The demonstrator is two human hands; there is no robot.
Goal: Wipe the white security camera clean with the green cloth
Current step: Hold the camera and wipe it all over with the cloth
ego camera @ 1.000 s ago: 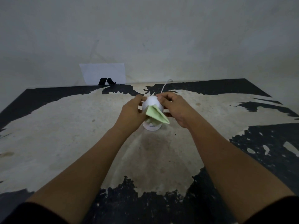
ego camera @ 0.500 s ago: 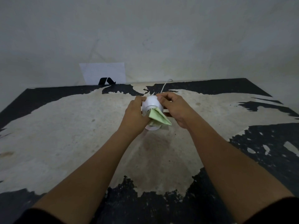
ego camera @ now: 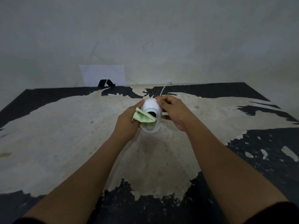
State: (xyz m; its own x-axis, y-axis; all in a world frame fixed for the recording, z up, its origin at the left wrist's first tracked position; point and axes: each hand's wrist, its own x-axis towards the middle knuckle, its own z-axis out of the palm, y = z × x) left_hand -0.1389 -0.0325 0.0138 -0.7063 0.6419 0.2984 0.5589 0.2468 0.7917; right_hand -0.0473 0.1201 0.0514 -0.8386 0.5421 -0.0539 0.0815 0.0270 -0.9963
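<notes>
The white security camera (ego camera: 151,106) is a rounded dome on a round base, standing at the middle of the worn table with its black lens facing me. My left hand (ego camera: 127,122) grips the green cloth (ego camera: 143,118) and presses it against the camera's lower front, just under and beside the lens. My right hand (ego camera: 173,110) holds the camera's right side, thumb and fingers pinching near the top. A thin white cable (ego camera: 164,89) runs from behind the camera toward the wall.
The table (ego camera: 64,135) has a black top worn to pale patches. A white sheet with a black mark (ego camera: 103,75) leans against the grey wall at the back left.
The cloth has shifted from the right of the camera's front to the left, now in my left hand. The lens, covered before, now shows. My right hand stays on the camera.
</notes>
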